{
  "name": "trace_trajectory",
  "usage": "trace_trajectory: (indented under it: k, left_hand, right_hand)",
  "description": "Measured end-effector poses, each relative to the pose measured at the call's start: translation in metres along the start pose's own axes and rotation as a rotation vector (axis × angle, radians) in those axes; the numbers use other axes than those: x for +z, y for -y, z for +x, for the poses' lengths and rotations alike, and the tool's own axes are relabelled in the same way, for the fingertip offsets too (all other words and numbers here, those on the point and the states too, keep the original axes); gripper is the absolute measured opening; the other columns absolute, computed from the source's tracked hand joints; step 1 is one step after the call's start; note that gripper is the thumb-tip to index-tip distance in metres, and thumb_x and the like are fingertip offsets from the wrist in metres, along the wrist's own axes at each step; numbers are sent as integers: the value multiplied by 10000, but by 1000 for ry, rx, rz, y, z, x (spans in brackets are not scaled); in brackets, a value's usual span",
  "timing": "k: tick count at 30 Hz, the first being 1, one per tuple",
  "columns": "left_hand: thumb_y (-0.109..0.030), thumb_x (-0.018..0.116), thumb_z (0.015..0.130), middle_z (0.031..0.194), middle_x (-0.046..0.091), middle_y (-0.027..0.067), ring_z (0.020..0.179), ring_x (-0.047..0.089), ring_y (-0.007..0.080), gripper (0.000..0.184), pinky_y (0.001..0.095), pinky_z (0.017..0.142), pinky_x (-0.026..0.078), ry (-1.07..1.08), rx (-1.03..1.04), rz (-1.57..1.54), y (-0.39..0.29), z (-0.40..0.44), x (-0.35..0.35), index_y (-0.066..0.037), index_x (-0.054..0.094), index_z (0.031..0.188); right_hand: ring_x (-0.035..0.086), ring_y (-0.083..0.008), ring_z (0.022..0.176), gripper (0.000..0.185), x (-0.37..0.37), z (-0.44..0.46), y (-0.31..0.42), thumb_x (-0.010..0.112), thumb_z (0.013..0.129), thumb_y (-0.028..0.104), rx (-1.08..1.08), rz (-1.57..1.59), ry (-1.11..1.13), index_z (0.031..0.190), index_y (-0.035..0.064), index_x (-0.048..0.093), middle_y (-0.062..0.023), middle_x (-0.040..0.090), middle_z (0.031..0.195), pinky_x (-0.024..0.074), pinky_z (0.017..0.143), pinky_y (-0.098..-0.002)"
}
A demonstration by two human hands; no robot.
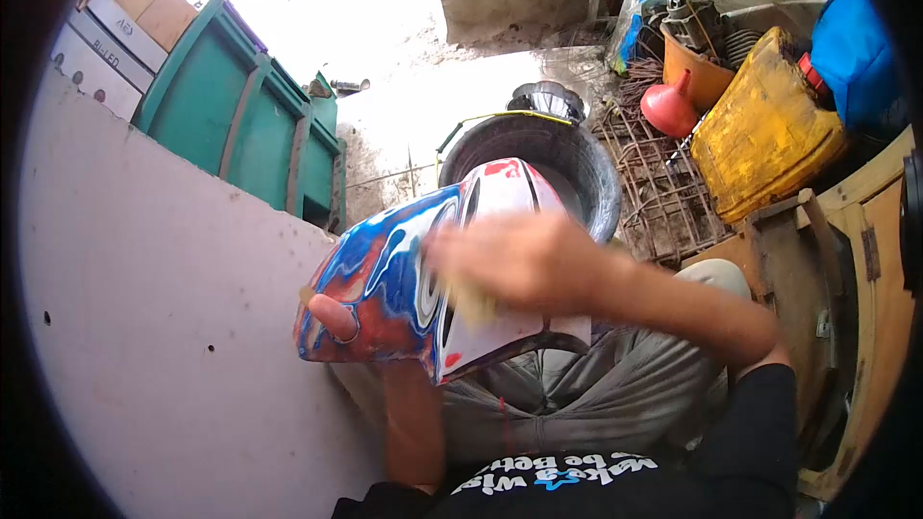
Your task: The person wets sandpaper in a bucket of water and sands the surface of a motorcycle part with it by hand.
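From my head camera, looking down, I see a painted plastic panel [385, 259] held over my lap, blue, red and white in swirled patches at the left and mostly white with dark slots at the right. My left hand [333, 317] holds it from beneath at the left end: one digit shows against the painted face, and the panel hides the rest, so I cannot tell how the other fingers are set. My right hand [538, 264] is over the white part, blurred, closed on a yellowish pad [471, 308] against the surface; I cannot make out the separate fingers.

Just beyond the panel stands a dark basin [609, 187], partly covered by it, with a thin yellow strip [510, 116] along its far rim. A dark, scalloped bowl [548, 94] sits just behind the basin.

To the right, a rusty metal grate [663, 192] lies near the basin. Farther right are a red funnel [670, 111], an orange bucket [697, 65] with metal parts in it, a stained yellow jerrycan [769, 135] and a blue bag [856, 58]. Wooden furniture [870, 250] stands at the near right.

On my left runs a pale wall [173, 259], with a green cabinet [197, 96] and a box marked "Bi-LED" [101, 58] beyond it. My grey trousers [615, 394] and black shirt [750, 432] fill the near side.
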State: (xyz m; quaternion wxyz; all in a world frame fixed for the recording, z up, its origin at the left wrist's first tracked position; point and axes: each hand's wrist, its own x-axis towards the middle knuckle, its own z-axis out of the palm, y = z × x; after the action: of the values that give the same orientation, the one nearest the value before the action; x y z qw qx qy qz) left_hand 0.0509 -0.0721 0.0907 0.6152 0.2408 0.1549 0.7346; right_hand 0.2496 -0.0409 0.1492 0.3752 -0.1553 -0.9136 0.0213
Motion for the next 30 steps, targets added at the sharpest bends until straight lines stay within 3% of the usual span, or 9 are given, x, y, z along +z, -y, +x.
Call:
trace_trajectory:
  k: [4, 6, 10, 13, 15, 20, 23, 26, 30]
  left_hand:
    - [-852, 591, 830, 1355, 596, 228, 1188, 610, 319, 1134, 438, 1078, 491, -254, 113, 371, -1, -2, 16, 92, 428, 1436]
    - [-855, 572, 841, 1361, 591, 239, 1199, 604, 316, 1135, 444, 1093, 474, -66, 74, 120, 1, -1, 5, 104, 429, 1431]
    - [-864, 561, 839, 1365, 586, 245, 1214, 596, 321, 1150, 439, 1116, 452, 84, -22, -118, 5, -7, 13, 120, 439, 1422]
    - [-860, 573, 833, 1387, 578, 251, 1240, 594, 332, 1158, 456, 1125, 449, 293, -78, -473, 10, -1, 2, 123, 431, 1430]
    - [-855, 584, 830, 1405, 571, 248, 1246, 594, 324, 1151, 451, 1121, 456, 167, -22, -293, 11, -1, 15, 109, 432, 1439]
    - [-852, 553, 853, 1427, 554, 245, 1284, 564, 327, 1124, 464, 1143, 429, 139, 26, -332, 8, -4, -9, 94, 430, 1449]
    - [-848, 557, 855, 1418, 562, 232, 1270, 571, 319, 1113, 461, 1142, 432, -13, 85, 86, 2, -2, -4, 76, 430, 1462]
    - [-832, 587, 851, 1403, 573, 234, 1231, 599, 322, 1110, 438, 1102, 476, 289, -121, -446, 9, -4, -34, 81, 426, 1461]
    - [-825, 581, 861, 1372, 602, 240, 1183, 640, 334, 1103, 436, 1069, 512, 91, 35, -271, 8, -3, 17, 85, 426, 1465]
  right_hand:
    - [747, -210, 1053, 308, -1, -2, -17, 698, 887, 174, 17, -65, 34, 1164, 40, 719, -116, 751, 1180, 617, 880, -334]
    - [745, -204, 1065, 294, -2, -2, -7, 689, 890, 166, -51, 60, -25, 1153, 37, 726, -128, 746, 1198, 614, 894, -332]
    - [741, -225, 1083, 284, -7, -2, -30, 661, 921, 165, 280, -29, 133, 1166, 35, 723, -153, 742, 1204, 605, 923, -361]
    - [715, -212, 1153, 307, -10, 0, 4, 619, 952, 178, -26, 32, 60, 1215, 46, 705, -134, 724, 1266, 603, 932, -376]
    - [738, -234, 1100, 345, -23, 5, -28, 636, 935, 157, 223, 28, 219, 1246, 19, 689, -154, 722, 1261, 599, 939, -389]
    - [739, -261, 1088, 397, -13, 4, 8, 664, 888, 143, 9, 50, 54, 1249, -22, 677, -201, 721, 1226, 595, 947, -380]
    - [723, -248, 1143, 382, -22, 5, -33, 630, 911, 129, 349, 70, 241, 1267, -2, 681, -182, 709, 1279, 576, 993, -381]
    - [735, -255, 1104, 335, -9, 1, 0, 635, 910, 131, 83, 65, 66, 1207, -13, 698, -192, 730, 1211, 594, 945, -369]
    - [738, -251, 1084, 340, -6, 0, 1, 648, 908, 135, 76, 58, 83, 1213, -10, 690, -193, 727, 1212, 599, 937, -365]
